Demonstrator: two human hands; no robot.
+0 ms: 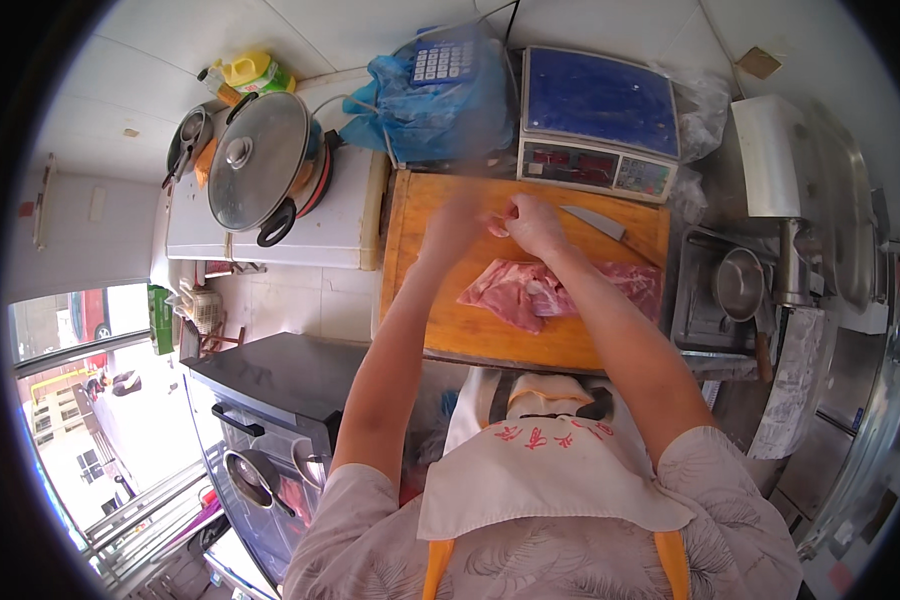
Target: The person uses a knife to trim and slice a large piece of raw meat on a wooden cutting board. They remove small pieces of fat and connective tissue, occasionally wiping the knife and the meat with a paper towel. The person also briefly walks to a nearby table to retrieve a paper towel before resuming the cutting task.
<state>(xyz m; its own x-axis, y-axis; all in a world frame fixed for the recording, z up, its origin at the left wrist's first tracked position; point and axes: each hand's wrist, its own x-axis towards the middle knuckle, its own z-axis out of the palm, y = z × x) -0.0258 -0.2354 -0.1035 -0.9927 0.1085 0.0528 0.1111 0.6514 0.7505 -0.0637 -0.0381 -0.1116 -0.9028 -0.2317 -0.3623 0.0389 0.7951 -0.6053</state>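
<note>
Over the far half of the orange-brown cutting board (435, 325), both my arms reach forward. My right hand (535, 228) is closed, its fingertips pinching a small pink piece of meat (497, 228). Beside it on the left, my left hand (454, 225) is smeared by motion, so its fingers cannot be made out. A large slab of raw meat (510, 293) lies across the board nearer to me, partly covered by my right forearm. Just right of my right hand rests a knife (595, 221), its blade pointing to the far left; the handle ends near the meat.
Behind the board stand a scale with a blue top (600, 95) and a blue plastic bag (395, 115) with a calculator (444, 62) on it. A glass-lidded pan (260, 165) is at the left. To the right are a metal tray (692, 320), a small metal bowl (740, 282) and a metal machine (792, 255).
</note>
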